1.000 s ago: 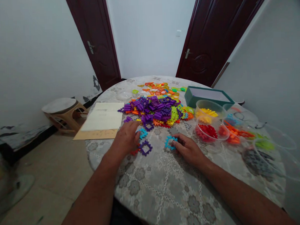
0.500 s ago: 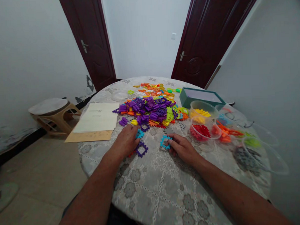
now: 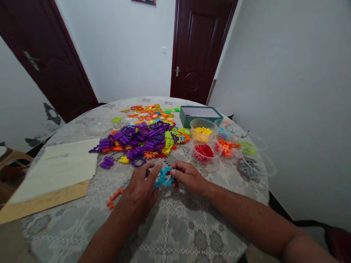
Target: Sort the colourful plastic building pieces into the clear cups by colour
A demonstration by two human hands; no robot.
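Between my left hand (image 3: 138, 190) and my right hand (image 3: 187, 177) is a cluster of blue toothed plastic building pieces (image 3: 163, 177). The fingertips of both hands pinch it from opposite sides, just above the patterned tablecloth. A little left of my left hand, an orange-red toothed piece (image 3: 115, 197) lies on the cloth. Beyond my hands spreads a heap of loose plastic pieces (image 3: 141, 142), mostly purple, orange and lime. A loose yellow piece (image 3: 124, 160) lies at its near edge.
Clear tubs of yellow pieces (image 3: 201, 131), red pieces (image 3: 204, 152) and orange pieces (image 3: 225, 147) stand right of the heap, with a teal box (image 3: 200, 116) behind them. A white sheet (image 3: 61, 170) rests on a tan envelope (image 3: 42, 201) at the left.
My hands have come together, and the blue pieces that lay apart are now joined between them. The view has swung left, shifting the table and doors across the frame.
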